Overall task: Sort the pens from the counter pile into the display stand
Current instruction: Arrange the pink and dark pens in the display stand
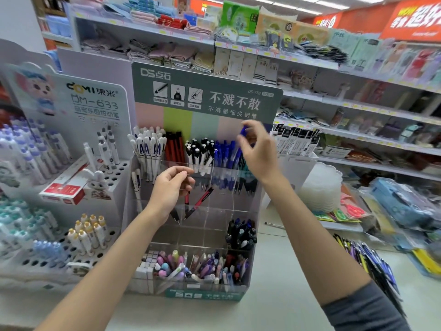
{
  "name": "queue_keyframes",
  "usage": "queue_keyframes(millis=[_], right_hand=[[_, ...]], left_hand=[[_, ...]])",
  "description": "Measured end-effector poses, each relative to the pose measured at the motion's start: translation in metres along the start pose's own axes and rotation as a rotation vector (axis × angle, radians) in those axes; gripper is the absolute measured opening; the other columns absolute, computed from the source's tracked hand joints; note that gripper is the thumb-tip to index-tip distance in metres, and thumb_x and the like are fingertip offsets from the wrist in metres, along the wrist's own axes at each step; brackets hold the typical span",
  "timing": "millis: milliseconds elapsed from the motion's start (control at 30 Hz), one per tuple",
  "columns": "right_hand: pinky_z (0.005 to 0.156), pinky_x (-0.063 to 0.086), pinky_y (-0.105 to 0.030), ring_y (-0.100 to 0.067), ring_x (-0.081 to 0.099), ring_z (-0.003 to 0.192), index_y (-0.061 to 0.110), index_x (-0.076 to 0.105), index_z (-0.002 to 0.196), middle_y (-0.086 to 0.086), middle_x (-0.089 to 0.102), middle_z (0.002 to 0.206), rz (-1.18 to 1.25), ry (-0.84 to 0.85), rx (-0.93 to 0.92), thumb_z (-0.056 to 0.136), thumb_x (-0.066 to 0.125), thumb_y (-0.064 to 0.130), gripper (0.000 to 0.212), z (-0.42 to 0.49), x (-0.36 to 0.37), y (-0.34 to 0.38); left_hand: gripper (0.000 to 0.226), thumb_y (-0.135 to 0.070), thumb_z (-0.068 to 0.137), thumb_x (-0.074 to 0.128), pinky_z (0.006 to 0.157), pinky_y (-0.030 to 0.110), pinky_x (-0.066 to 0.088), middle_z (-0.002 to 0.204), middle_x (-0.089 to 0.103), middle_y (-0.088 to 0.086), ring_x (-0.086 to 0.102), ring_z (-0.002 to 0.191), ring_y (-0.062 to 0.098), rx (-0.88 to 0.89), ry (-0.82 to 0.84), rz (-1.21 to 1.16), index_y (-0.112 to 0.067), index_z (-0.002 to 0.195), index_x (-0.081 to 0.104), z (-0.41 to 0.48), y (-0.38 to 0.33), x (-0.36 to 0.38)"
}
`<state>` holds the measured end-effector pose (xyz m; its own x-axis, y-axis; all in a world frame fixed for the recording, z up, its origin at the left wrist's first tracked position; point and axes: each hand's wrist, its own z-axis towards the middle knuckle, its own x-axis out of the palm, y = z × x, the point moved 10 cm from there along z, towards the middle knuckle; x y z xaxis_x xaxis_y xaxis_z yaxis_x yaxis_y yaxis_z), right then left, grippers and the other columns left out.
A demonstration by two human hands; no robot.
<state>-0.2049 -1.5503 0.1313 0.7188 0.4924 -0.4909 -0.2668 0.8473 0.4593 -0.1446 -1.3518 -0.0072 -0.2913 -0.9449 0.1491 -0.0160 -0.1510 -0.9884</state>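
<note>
A blue pen (244, 131) is pinched in the right hand (259, 151) grip, at 12 o'clock over the display stand (133, 187), for insertion among blue pens; left hand (170, 187) grip loosely curled, empty.

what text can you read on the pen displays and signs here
"DS点石", "不溅不散", "不溅墨细尖钢笔", "DS-758": green header of the display stand
"DOMI 東米", "DM-633": white stand on the left
"DANCE": shelf packet
Orange banners, price tags, pen barrels: too blurred to read
</note>
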Motion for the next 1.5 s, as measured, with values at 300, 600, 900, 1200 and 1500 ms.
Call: queue_keyframes(millis=[300,600,900,1200,1500], right_hand=[[0.083,0.03,-0.032,-0.023,0.05,0.097,0.01,0.056,0.123,-0.003,0.065,0.095,-0.202,0.188,0.055,0.084,0.072,0.01,0.042,-0.019,0.034,-0.017],[0.084,0.047,-0.028,-0.017,0.056,0.088,0.008,0.054,0.131,-0.002,0.063,0.1,-0.025,-0.11,0.073,0.082,0.07,0.004,0.052,-0.038,-0.017,-0.014],[0.071,0.044,-0.012,-0.008,0.057,0.074,0.008,0.068,0.106,0.003,0.064,0.087,-0.125,-0.045,0.353,0.086,0.063,-0.001,0.022,-0.14,-0.11,-0.114],[0.081,0.047,-0.03,-0.022,0.061,0.093,0.009,0.069,0.107,-0.006,0.068,0.104,-0.31,0.254,0.705,0.087,0.057,0.002,0.025,-0.285,-0.22,-0.277],[0.076,0.049,-0.028,-0.011,0.058,0.083,0.015,0.068,0.11,0.004,0.065,0.097,-0.21,0.379,0.811,0.091,0.055,0.005,0.026,-0.353,-0.256,-0.368]], left_hand=[[0.023,-0.009,0.103,0.045,0.064,0.02,0.048,0.075,0.066,0.001,0.058,0.064,0.01,-0.013,0.018,0.027,-0.013,0.096,0.066,-0.003,0.0,0.001],[0.022,-0.01,0.103,0.045,0.061,0.019,0.049,0.074,0.067,0.0,0.058,0.063,0.008,-0.031,0.078,0.078,-0.013,0.096,0.067,-0.001,-0.003,0.017],[0.021,-0.008,0.102,0.045,0.059,0.019,0.051,0.077,0.067,0.002,0.061,0.062,0.009,-0.123,0.307,0.199,-0.012,0.097,0.065,-0.044,0.033,0.148],[0.018,-0.003,0.096,0.048,0.058,0.02,0.047,0.081,0.065,0.006,0.058,0.064,0.012,-0.31,0.334,0.275,-0.014,0.09,0.061,-0.116,0.158,0.307],[0.042,-0.015,0.096,0.051,0.069,0.032,0.048,0.08,0.056,0.006,0.055,0.071,0.02,-0.644,0.164,0.384,0.011,0.129,0.051,-0.16,0.315,0.364]])
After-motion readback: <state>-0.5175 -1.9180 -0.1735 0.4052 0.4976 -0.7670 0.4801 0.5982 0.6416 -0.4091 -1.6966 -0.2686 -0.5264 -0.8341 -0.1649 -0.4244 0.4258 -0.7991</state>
